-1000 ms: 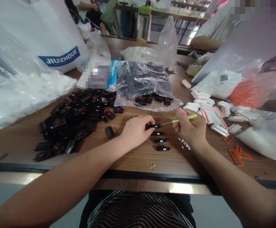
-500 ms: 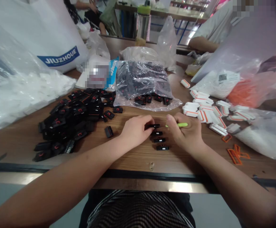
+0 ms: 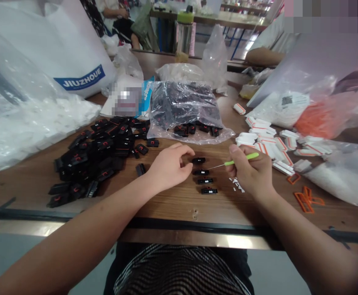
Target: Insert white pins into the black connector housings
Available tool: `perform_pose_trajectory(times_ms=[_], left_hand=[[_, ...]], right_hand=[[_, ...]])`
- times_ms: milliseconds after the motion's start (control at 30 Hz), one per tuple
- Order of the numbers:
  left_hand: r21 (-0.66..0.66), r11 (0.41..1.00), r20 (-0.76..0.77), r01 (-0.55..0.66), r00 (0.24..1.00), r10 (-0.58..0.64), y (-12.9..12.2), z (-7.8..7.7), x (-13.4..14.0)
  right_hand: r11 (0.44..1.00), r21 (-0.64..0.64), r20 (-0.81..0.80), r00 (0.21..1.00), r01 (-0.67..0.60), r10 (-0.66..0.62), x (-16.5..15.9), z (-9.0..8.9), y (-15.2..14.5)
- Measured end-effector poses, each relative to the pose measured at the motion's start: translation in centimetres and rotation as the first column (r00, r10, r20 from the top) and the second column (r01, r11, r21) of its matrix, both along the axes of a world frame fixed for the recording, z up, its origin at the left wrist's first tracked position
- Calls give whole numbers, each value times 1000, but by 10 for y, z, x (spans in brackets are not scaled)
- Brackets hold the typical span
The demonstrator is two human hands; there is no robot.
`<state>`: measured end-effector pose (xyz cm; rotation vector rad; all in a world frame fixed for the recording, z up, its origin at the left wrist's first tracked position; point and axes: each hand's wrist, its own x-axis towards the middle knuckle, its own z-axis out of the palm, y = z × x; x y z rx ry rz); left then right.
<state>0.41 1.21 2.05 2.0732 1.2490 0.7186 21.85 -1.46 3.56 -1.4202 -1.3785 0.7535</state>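
My right hand [image 3: 252, 170] is closed around a thin metal pick with a lime-green handle [image 3: 252, 156]. Its needle points left, the tip at or very near one of several black connector housings [image 3: 205, 180] lined up in a column on the table. White plugs show in the faces of some housings. Beside the top black housing [image 3: 199, 160] is my left hand [image 3: 174, 166], thumb and index finger curved with a gap between them and nothing visible in it. Small white plugs [image 3: 236, 185] lie scattered just left of my right hand.
A large heap of black housings [image 3: 105, 143] covers the left, with a single housing [image 3: 140, 169] near my left wrist. A clear bag of black housings [image 3: 185, 104] lies ahead. White parts with orange edging [image 3: 266, 141] and loose orange frames [image 3: 304, 200] are on the right.
My left fingers have come off the top housing and opened. My right hand has shifted right, uncovering the needle and the small white plugs.
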Motion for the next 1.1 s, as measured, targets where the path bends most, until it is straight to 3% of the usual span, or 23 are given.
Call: perform_pose_trajectory(times_ms=[133,433,1100], left_hand=[[-26,996,-22,85,996,-85,-12,4,2],[4,992,-119,126,985,-125,-16,-4,8],[3,996,-106,84,991,-83,-17,-10,10]], right_hand=[[1000,-2,20,999,-26,26,0,-1,-2],[999,14,58,997,-45,44,-1,-5,-3],[999,27,67,997,-34,33,-2,-6,-3]])
